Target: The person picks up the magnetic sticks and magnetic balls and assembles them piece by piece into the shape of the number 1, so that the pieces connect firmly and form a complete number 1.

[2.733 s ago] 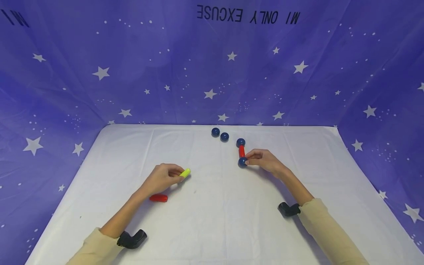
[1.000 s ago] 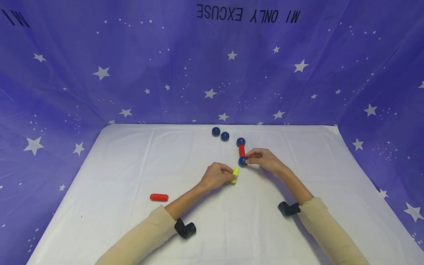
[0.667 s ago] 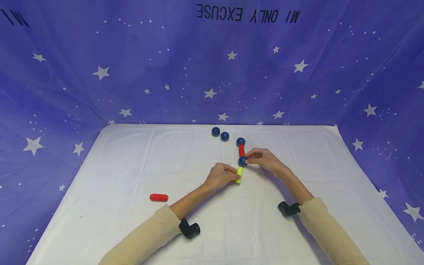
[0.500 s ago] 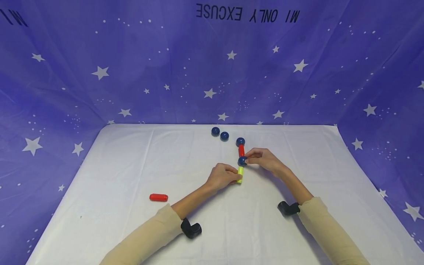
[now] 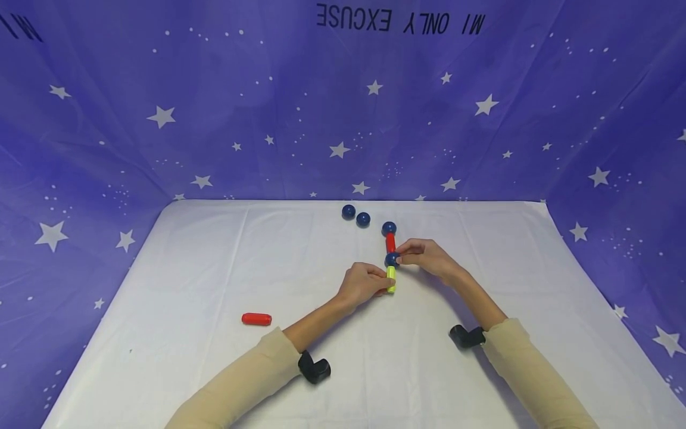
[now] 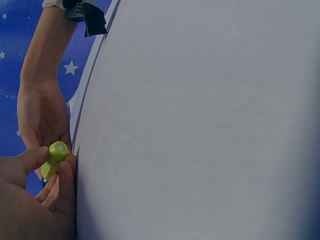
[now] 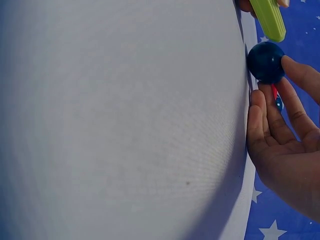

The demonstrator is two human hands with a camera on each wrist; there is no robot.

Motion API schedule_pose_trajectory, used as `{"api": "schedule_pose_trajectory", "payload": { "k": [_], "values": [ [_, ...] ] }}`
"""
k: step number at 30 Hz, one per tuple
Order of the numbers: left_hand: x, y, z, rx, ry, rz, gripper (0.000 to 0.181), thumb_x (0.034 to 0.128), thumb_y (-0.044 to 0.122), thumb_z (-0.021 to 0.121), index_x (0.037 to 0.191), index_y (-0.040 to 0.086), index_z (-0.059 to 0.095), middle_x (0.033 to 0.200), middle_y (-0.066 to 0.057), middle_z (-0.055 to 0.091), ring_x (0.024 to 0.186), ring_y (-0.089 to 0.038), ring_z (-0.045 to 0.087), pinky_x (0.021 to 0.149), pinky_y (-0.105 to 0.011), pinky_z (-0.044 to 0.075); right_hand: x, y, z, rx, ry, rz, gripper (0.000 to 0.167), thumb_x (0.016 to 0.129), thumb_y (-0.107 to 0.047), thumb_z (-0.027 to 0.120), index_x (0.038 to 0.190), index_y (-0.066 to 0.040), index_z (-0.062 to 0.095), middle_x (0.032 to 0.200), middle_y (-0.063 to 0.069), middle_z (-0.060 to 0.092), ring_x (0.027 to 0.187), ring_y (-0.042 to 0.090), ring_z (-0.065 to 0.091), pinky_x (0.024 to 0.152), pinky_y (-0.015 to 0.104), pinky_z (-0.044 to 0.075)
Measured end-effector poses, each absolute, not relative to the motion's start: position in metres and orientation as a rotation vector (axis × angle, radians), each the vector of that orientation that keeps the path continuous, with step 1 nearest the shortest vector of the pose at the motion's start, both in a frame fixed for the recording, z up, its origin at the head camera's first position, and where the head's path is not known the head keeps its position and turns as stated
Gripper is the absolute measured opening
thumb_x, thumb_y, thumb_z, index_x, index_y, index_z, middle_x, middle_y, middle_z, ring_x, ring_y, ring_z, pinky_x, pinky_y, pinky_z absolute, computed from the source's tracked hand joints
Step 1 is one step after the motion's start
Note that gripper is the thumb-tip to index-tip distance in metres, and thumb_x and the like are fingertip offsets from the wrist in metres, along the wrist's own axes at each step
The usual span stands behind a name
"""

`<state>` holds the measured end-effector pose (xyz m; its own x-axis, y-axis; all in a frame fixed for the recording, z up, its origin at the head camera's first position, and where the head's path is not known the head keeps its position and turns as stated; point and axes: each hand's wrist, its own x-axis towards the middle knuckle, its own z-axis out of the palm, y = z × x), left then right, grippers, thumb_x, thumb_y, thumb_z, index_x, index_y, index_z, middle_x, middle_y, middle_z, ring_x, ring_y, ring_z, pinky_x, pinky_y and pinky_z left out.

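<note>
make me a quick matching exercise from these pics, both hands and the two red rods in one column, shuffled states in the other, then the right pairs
Column one
1. left hand
2. right hand
3. leftmost red rod in the head view
4. rightmost red rod in the head view

Column two
A. has a blue ball at each end
B. lies by itself on the white cloth
C. pinches the yellow-green rod
D. holds the nearer blue ball

Right pairs
1-C, 2-D, 3-B, 4-A
</note>
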<state>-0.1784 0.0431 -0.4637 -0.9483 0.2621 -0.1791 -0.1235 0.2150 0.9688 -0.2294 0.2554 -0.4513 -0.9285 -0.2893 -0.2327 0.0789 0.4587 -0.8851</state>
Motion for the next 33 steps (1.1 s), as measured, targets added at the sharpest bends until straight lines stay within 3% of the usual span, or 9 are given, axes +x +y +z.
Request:
{"api": "schedule_pose_trajectory", "payload": {
  "k": [33],
  "values": [
    [-0.1793,0.0503,-0.4614,0.122,2.226,1.779,0.015,0.0821,0.011,0.082,0.084,-0.001,0.075,0.067,-0.003,0.071,0.059,-0.011,0.067,0.053,-0.018,0.049,-0.2300,0.2558,-0.4521,-0.193,2.345,-1.480,0.030,0.089,-0.015,0.075,0.114,0.000,0.069,0.106,0.011,0.072,0.106,0.028,0.059,0.097,0.046,0.034]
  ]
}}
